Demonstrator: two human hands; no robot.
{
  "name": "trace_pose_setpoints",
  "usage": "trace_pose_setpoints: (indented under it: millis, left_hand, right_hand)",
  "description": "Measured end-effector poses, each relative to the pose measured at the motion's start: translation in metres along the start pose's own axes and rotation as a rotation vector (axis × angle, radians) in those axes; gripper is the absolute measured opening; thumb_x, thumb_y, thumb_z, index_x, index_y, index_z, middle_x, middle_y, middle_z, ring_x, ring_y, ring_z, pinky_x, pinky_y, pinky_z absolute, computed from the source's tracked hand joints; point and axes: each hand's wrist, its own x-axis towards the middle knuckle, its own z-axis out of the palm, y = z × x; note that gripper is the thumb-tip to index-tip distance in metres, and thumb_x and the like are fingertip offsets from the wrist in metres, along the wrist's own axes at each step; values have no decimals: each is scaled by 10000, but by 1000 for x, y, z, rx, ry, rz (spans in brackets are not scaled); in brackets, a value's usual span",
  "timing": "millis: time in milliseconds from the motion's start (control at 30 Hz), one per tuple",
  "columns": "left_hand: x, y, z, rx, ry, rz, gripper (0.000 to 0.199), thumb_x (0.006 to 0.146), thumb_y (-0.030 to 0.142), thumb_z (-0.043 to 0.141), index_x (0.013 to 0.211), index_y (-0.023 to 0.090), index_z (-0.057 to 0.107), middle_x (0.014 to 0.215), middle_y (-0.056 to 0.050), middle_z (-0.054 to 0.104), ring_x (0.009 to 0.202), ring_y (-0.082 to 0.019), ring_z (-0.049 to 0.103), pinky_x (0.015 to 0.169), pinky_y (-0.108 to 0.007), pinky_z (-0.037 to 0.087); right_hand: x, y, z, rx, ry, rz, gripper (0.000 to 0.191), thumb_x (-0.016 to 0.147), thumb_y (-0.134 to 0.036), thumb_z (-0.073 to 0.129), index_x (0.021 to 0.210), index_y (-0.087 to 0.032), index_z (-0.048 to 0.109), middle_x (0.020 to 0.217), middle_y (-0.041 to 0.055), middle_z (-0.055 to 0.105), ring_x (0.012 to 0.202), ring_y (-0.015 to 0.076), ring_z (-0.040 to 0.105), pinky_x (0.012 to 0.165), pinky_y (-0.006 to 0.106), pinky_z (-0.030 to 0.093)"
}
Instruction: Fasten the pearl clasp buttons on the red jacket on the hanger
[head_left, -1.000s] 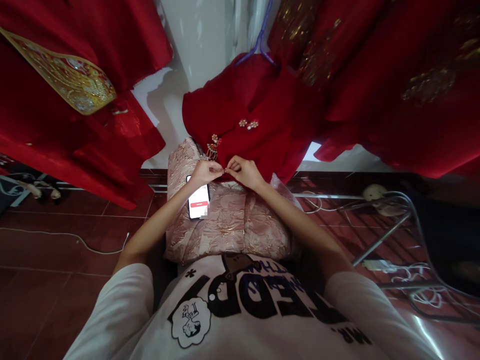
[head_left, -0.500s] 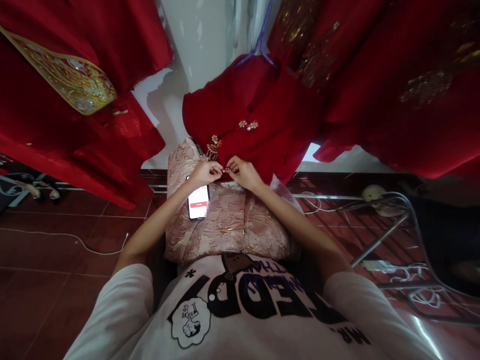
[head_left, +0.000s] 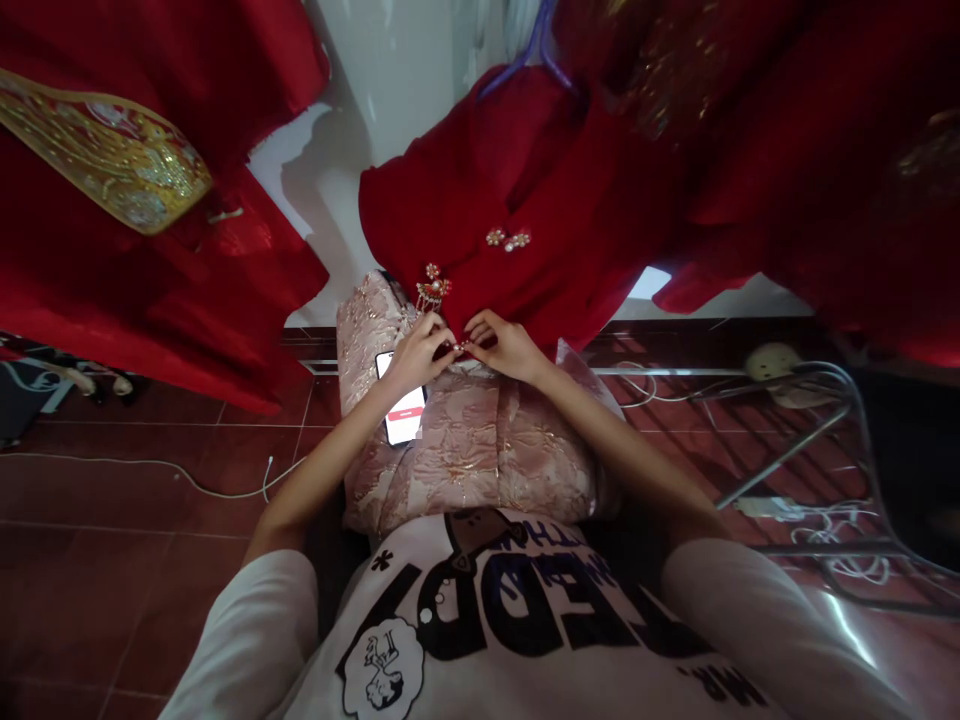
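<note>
We see no container here, only a folded pink brocade fabric [head_left: 480,450] on our lap with a lit smartphone [head_left: 405,412] lying on its left part. Our left hand [head_left: 420,352] and right hand [head_left: 506,345] meet fingertip to fingertip, pinched on a small beaded clasp [head_left: 459,346] at the near hem of the hanging red velvet garment [head_left: 510,200]. Since a second ago the view has shifted slightly; the hands stay pinched together.

tiny clasp [head_left: 459,346] hidden between fingers [head_left: 442,340]
</note>
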Motion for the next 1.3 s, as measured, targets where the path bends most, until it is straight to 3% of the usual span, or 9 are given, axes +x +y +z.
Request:
trace_pose_setpoints:
  millis: [133,300,500,633,700,800,967,1133,1300]
  left_hand:
    - [1,-4,-9,37,-54,54,55,977,258,688,982,205,676,1106,-92,649,1106,-273,605,880,-357,542]
    - [7,-6,-12,46,-141,95,148,1041,303,604,1075,194,697,1090,-102,730,1066,-281,633,820,-353,562]
    - [26,-6,-16,-169,-149,-86,190,981,221,671,1163,254,715,1225,-69,739,1121,-270,672,931,-378,593]
    - [30,0,-29,-262,-210,-224,127,937,179,691,1032,249,738,1075,-31,764,985,-222,721,905,-332,600]
    - [29,4,-33,-253,-233,-248,148,926,159,701,1038,241,753,1072,-28,764,994,-208,723,911,-303,585]
    - [29,8,-34,-178,-268,-287,194,916,148,732,1089,228,768,1076,-51,761,1000,-219,724,880,-286,568]
    - [32,10,-39,-23,-368,-387,102,931,164,731,1029,167,761,1040,-97,753,1012,-273,732,834,-307,557]
    - [34,0,-59,26,-434,-298,161,1013,160,610,1115,156,734,1086,-130,744,1025,-298,733,849,-344,555]
    - [42,-14,-70,3,-507,-182,207,1046,178,565,1202,183,700,1076,-121,753,991,-296,749,806,-334,547]
  right_hand:
    - [1,0,-7,125,-49,7,234,835,-332,703,1014,-222,600,959,48,722,894,178,722,780,301,600]
    - [6,0,-13,190,-104,98,299,770,-411,754,950,-233,595,857,16,680,779,158,673,633,252,550]
    - [23,7,-12,245,-111,219,264,758,-328,736,943,-248,564,864,11,662,769,155,666,616,256,574]
    - [36,11,-13,224,-277,188,316,684,-252,786,913,-229,569,798,-16,661,702,135,660,608,236,567]
    - [37,11,-12,192,-292,168,337,661,-228,791,914,-219,570,793,-18,662,678,127,648,620,236,562]
    - [32,9,-4,163,-204,164,385,668,-212,766,992,-217,558,874,8,671,716,134,643,651,257,566]
    - [22,6,24,209,21,194,362,708,-249,696,1018,-229,510,955,43,640,815,166,653,618,263,582]
    - [22,-6,51,273,247,221,392,712,-298,667,1063,-229,506,1032,69,611,932,184,635,684,284,616]
    - [22,-17,61,284,373,224,350,738,-334,638,1044,-225,507,984,55,607,834,162,623,632,266,597]
